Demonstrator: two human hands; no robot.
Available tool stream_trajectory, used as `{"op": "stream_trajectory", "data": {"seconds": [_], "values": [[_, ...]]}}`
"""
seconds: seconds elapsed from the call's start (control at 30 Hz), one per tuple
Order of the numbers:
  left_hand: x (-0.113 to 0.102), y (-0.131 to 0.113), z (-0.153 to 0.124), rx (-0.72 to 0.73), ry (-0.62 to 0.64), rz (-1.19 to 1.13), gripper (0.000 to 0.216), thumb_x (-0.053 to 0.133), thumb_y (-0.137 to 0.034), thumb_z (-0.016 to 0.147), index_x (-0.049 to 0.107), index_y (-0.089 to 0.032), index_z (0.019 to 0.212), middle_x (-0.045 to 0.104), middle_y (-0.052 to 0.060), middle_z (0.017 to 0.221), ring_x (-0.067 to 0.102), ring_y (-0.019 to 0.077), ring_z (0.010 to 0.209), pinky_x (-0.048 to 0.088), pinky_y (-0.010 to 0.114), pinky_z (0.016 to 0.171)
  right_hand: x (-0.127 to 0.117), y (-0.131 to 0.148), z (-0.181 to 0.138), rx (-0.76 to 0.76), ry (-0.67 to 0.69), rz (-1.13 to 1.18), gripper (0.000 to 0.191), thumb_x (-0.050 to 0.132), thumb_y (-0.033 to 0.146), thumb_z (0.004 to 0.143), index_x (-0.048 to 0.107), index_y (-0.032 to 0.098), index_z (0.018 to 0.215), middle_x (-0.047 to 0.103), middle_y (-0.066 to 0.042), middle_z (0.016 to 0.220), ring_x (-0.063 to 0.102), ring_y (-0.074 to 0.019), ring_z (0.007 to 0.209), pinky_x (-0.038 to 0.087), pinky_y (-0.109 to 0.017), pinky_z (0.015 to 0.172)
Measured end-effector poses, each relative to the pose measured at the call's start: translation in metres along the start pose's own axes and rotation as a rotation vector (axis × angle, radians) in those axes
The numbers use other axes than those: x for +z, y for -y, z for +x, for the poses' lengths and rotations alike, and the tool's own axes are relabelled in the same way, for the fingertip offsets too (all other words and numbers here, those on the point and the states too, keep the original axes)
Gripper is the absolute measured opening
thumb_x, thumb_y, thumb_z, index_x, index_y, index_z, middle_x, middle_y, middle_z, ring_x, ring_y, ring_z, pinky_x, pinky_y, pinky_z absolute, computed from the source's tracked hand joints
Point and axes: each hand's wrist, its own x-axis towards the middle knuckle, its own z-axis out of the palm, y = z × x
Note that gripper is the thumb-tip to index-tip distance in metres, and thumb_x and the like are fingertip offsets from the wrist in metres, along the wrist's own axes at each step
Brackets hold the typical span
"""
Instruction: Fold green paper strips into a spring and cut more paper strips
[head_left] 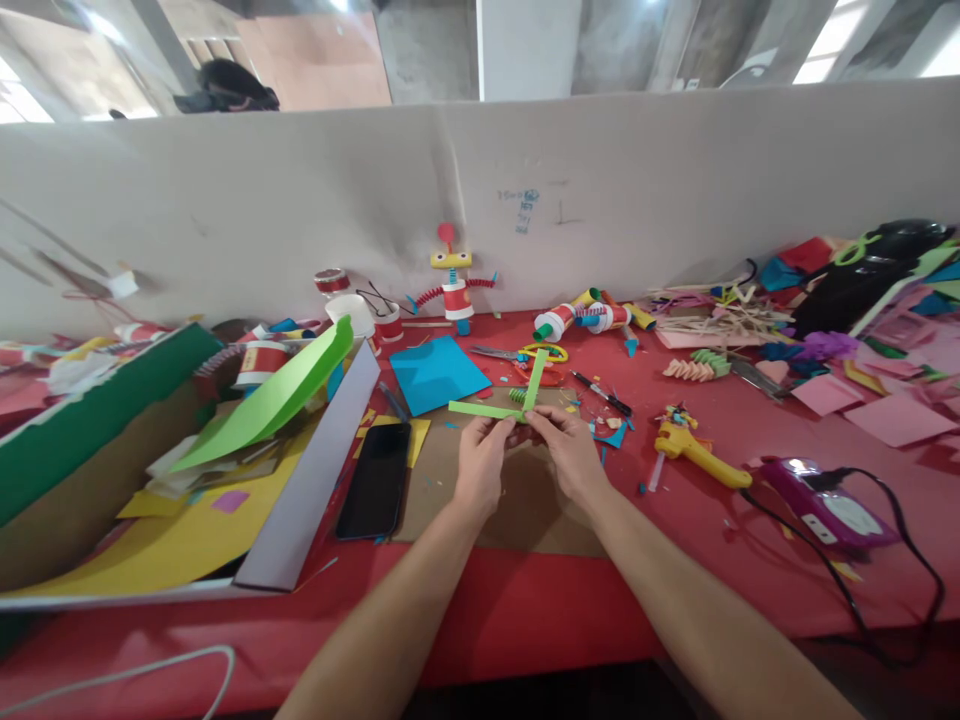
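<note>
Green paper strips [535, 378] | meeting between left fingers [495, 430], right fingers [547, 423] | (ends free)

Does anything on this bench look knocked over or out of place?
Perhaps: two red-and-white cups with paper parts lie on their sides by the partition, while a similar cup figure stands upright. That could be deliberate.

Right of the smooth, glossy phone [373, 482] are matt paper strips [484, 410], matt cardboard [529, 515] and a glue gun [701, 460] of shiny plastic; beyond the phone, a matt blue paper sheet [441, 376].
</note>
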Motion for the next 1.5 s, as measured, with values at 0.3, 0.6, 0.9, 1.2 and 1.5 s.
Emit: {"op": "stream_trajectory", "data": {"seconds": [0.3,0.6,0.9,1.2,1.5], "values": [[-0.005,0.000,0.004,-0.010,-0.006,0.091,0.023,0.071,-0.024,0.059,0.061,-0.012,0.076,0.066,0.004,0.072,0.062,0.0143,0.067,0.050,0.029,0.071,-0.001,-0.002,-0.002,-0.022,0.048,-0.060,0.023,0.063,0.039,0.069,0.067,0.018,0.075,0.062,0.000,0.064,0.053,-0.0135,0.059,0.040,-0.025,0.056],[-0.005,0.001,0.001,0.104,0.034,0.161,0.029,0.069,-0.020,0.062,0.053,-0.017,0.086,0.065,0.001,0.076,0.061,0.0127,0.068,0.048,0.026,0.067,-0.003,0.002,0.000,-0.013,0.014,-0.077,0.028,0.062,0.044,0.069,0.065,0.017,0.062,0.057,0.001,0.055,0.049,-0.0125,0.054,0.037,-0.025,0.053],[-0.012,-0.002,0.010,-0.139,-0.026,-0.099,0.023,0.070,-0.015,0.059,0.054,-0.016,0.076,0.059,-0.003,0.064,0.057,0.0079,0.059,0.047,0.022,0.063,0.002,0.004,-0.006,-0.136,0.151,-0.150,0.035,0.065,0.041,0.069,0.064,0.022,0.099,0.066,-0.005,0.087,0.060,-0.0189,0.074,0.047,-0.031,0.068],[-0.016,-0.003,0.012,-0.290,0.026,-0.186,0.020,0.069,-0.010,0.059,0.057,-0.014,0.075,0.061,-0.001,0.062,0.058,0.0083,0.057,0.048,0.020,0.060,-0.004,0.003,-0.006,-0.433,0.054,-0.411,0.019,0.060,0.039,0.077,0.067,0.023,0.085,0.063,-0.005,0.087,0.057,-0.0188,0.078,0.046,-0.030,0.069],[-0.009,-0.003,0.007,-0.052,0.047,-0.088,0.023,0.072,-0.018,0.061,0.059,-0.014,0.079,0.065,0.002,0.073,0.061,0.0111,0.066,0.049,0.024,0.067,0.002,0.003,-0.009,-0.215,0.048,-0.226,0.030,0.059,0.041,0.075,0.067,0.021,0.096,0.064,-0.004,0.087,0.058,-0.0172,0.075,0.046,-0.028,0.065]]}}
